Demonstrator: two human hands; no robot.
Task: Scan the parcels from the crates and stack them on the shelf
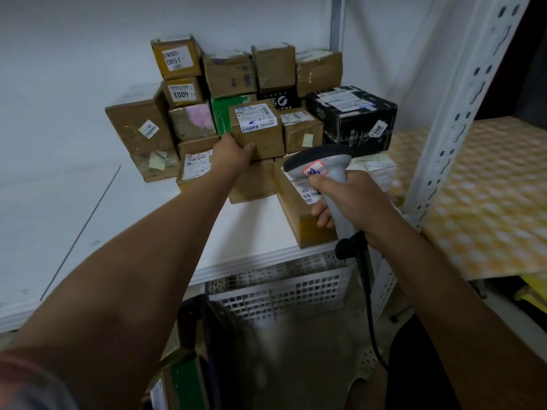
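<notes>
Parcels (236, 108) stand stacked in a tight cluster at the back of the white shelf (248, 229), against the wall; most are brown cardboard, with a green box (222, 113) and a large black box (352, 116) among them; the left hand (233, 152) reaches forward and grips a small brown parcel (257, 128) with a white label on its top, the thumb curled on its front face and the fingers round its left side; whether this parcel already rests on the boxes below it cannot be told; the green box sits just behind the left hand, and a labelled flat parcel (194, 167) lies just to the left of that hand's wrist; the right hand (346, 199) is clenched round the grip of a grey handheld scanner (319, 167), whose dark head points toward the stack and bears a white sticker with red edging; a black cable (367, 294) hangs from the scanner's base below the right hand; directly beneath and ahead of the right hand a long brown parcel (299, 208) with a barcode label lies at the shelf's front edge; below the shelf, under both forearms, a white plastic crate (281, 291) with a lattice wall is visible; to the right of the right hand a perforated white upright (455, 113) divides off a shelf lined with yellow patterned sheet (488, 202).
</notes>
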